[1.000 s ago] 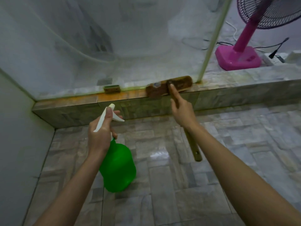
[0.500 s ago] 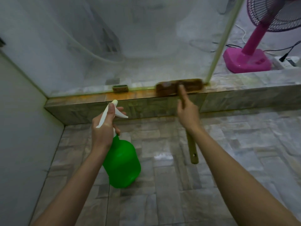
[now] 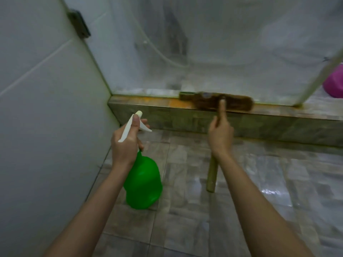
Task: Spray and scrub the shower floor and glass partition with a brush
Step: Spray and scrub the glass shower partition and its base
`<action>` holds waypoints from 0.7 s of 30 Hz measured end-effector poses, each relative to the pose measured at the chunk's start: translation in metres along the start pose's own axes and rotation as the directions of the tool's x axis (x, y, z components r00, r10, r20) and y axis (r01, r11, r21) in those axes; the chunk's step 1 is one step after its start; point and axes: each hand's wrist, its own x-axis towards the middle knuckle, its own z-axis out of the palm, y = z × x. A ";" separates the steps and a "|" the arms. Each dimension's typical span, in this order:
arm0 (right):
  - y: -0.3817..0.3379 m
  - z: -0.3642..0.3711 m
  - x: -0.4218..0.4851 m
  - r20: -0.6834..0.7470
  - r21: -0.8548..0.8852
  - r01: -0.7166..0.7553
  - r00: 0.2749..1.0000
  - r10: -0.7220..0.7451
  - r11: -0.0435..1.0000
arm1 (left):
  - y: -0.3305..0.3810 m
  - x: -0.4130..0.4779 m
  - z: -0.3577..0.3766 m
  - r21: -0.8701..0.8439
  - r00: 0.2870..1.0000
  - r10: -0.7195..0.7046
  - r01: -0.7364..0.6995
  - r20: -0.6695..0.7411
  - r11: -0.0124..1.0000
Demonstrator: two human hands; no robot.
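A white tiled wall (image 3: 46,108) fills the left side. A dark metal hinge (image 3: 78,24) sits high on the edge where it meets the cloudy glass partition (image 3: 213,43). The left grip (image 3: 126,145) is closed round the neck of a green plastic spray bottle (image 3: 143,186). Its thumb lies along the white trigger head (image 3: 130,127) and its fingers curl at the trigger. The bottle's body hangs below the hand, near the wall, with the nozzle aimed toward the grey stone kerb (image 3: 157,115).

The right grip (image 3: 220,138) clasps the wooden handle of a long brown-bristled scrubbing brush (image 3: 235,104), forefinger stretched along the handle toward the head. The brush head lies across the orange-stained top of the kerb, against the foot of the glass, and the handle's end sticks out below the wrist.

The wet grey stone-tile shower floor (image 3: 269,182) glints under both arms. Beyond the partition's white edge strip (image 3: 319,76), a pink object (image 3: 334,84) shows at the right border.
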 end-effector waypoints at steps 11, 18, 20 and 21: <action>-0.031 0.054 -0.016 0.117 0.074 0.141 0.982 -0.149 0.987 | -0.029 0.023 -0.053 -0.004 0.994 -0.015 0.014 -0.105 1.000; -0.080 0.107 -0.040 0.183 0.001 0.159 0.971 -0.157 0.987 | -0.036 0.029 -0.076 -0.050 0.988 -0.033 0.026 -0.148 0.998; -0.106 0.138 -0.046 0.265 -0.039 0.185 0.949 -0.169 0.982 | -0.039 0.030 -0.085 -0.051 0.987 -0.021 0.013 -0.158 0.999; -0.112 0.149 -0.048 0.282 -0.043 0.188 0.945 -0.169 0.981 | -0.039 0.030 -0.090 -0.052 0.987 -0.009 0.000 -0.163 0.999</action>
